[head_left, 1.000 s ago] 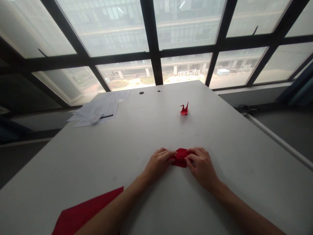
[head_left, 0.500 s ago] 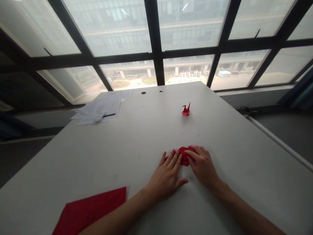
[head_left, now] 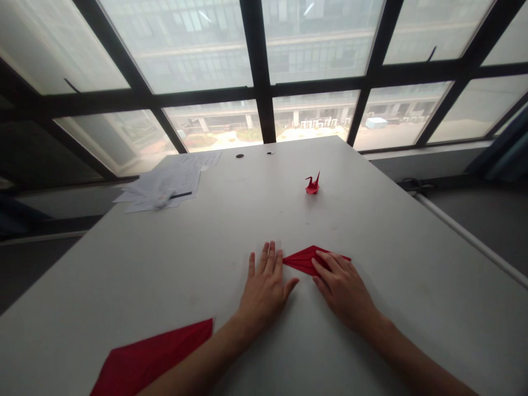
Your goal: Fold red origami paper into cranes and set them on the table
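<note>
Left hand (head_left: pixel 264 291) has come off your folded red paper (head_left: pixel 301 257) since half a second ago: palm down on the white table (head_left: pixel 198 258), fingers spread, holding nothing visible, index tip by the paper's left point; can't tell if they touch. Your right hand (head_left: pixel 344 280) lies over the right part, fingers bent; can't tell pressing from gripping. Paper's left end, now uncovered, tapers low, so that side looks pressed flat. Red crane (head_left: pixel 312 188) stands far side, larger red sheet (head_left: pixel 152 355) near left.
</note>
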